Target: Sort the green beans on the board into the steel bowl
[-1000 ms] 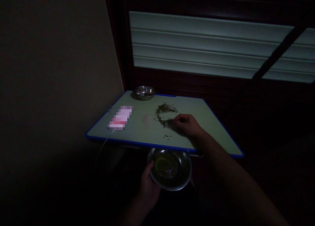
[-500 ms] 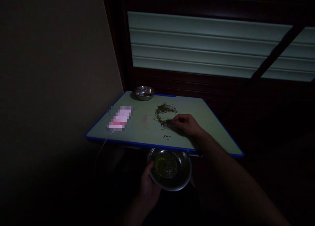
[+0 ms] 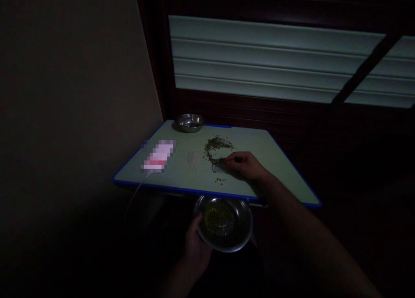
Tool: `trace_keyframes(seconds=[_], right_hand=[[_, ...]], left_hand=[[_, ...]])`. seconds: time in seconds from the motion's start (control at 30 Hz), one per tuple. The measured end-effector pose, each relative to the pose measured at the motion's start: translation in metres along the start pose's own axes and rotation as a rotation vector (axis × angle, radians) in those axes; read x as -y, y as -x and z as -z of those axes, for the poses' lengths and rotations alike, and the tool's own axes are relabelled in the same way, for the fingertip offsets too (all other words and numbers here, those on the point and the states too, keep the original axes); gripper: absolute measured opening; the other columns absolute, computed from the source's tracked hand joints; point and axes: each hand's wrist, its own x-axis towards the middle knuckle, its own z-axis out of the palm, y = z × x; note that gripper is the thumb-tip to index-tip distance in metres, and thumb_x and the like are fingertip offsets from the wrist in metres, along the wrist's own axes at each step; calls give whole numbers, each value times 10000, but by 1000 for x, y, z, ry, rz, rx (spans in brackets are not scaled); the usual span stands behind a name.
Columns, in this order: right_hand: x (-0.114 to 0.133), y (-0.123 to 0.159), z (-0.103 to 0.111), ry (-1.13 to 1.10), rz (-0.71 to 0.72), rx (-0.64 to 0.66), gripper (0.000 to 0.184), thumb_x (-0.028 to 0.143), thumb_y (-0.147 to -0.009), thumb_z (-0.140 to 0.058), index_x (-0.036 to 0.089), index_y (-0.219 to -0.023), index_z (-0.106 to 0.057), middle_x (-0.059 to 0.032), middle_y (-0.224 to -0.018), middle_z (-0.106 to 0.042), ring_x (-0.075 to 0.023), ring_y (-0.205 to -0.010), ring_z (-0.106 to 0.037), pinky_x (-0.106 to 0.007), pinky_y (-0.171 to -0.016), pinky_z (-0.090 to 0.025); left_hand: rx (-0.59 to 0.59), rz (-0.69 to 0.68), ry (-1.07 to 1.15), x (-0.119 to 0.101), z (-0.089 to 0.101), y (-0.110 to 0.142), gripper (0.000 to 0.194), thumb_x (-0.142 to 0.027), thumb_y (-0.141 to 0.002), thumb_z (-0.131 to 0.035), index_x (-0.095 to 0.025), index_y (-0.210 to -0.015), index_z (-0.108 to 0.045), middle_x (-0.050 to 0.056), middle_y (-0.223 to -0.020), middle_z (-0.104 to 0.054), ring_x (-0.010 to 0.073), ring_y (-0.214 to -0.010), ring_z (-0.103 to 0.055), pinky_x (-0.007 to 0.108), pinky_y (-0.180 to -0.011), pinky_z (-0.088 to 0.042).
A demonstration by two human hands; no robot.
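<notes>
My left hand (image 3: 197,246) grips the rim of a shiny metal bowl (image 3: 244,229), thumb over its left edge, just below the table's front edge. Inside the bowl lie small green beans (image 3: 217,218), perhaps mung beans. My right hand (image 3: 244,164) is low over the table, thumb and fingertips pinched together at the edge of a scattered patch of the same beans (image 3: 215,144). What the fingertips hold, if anything, is too small and dark to make out. By them is a small pale, clear-looking patch (image 3: 218,168). A few loose beans (image 3: 221,180) lie nearer the front edge.
A second metal bowl (image 3: 189,124) stands at the table's back left corner. A blurred-out phone-like object (image 3: 158,156) with a white cable (image 3: 136,190) lies at the left. A pale grainy patch (image 3: 193,158) is mid-table. The light-green table (image 3: 279,177) has a blue rim.
My right hand's fingertips have shifted very slightly, and more of the pale patch beside them shows. My left hand and the bowl have stayed in place.
</notes>
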Motion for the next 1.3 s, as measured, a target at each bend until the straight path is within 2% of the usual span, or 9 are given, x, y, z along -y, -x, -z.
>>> trace_keyframes(seconds=[0.2,0.4,0.53,0.83,1.07,1.3], right_hand=[[0,1,4,5,9,-80,236,397,-665,-728,170,-723,-699,-55,-709,-689,-152,-648,-563,-308,-621,-457],[0,2,6,25,-27,-19,246,390,-628,-726,153,-677,-680,-35,-616,-611,-136,-585,-504,-289,-550,-390],[-1,1,4,17,-47,-17,265,401,-628,-723,148,-682,-669,-30,-617,-610,-119,-559,-477,-278,-535,-371],[-3,-2,0,65,8,-33,259,406,-661,-714,154,-713,-683,-45,-668,-644,-142,-613,-529,-295,-588,-419],[-1,-9,-8,44,22,92,251,402,-692,-729,158,-749,-709,-52,-715,-685,-141,-636,-553,-293,-619,-448],[8,-6,-2,6,-13,246,330,430,-670,-780,147,-834,-742,-55,-793,-718,-153,-703,-594,-304,-688,-465]], left_hand=[[9,0,-10,0,0,2,236,-265,-863,-563,-145,-987,-724,84,-975,-781,236,-961,-707,417,-975,-498],[12,8,2,-1,-1,1,225,-263,-865,-565,-153,-981,-723,71,-951,-786,233,-948,-712,416,-987,-492],[4,-7,-4,1,2,-2,227,-256,-858,-571,-160,-1001,-718,73,-957,-785,235,-961,-711,426,-993,-489],[27,3,20,2,5,-5,225,-266,-845,-598,-162,-1001,-722,69,-990,-782,246,-985,-704,435,-1001,-485],[29,-2,35,2,5,-5,237,-258,-852,-586,-167,-1024,-720,71,-976,-783,241,-976,-705,432,-994,-490],[32,-9,23,0,2,-1,257,-266,-856,-581,-164,-1050,-714,79,-999,-779,245,-982,-704,423,-969,-505]])
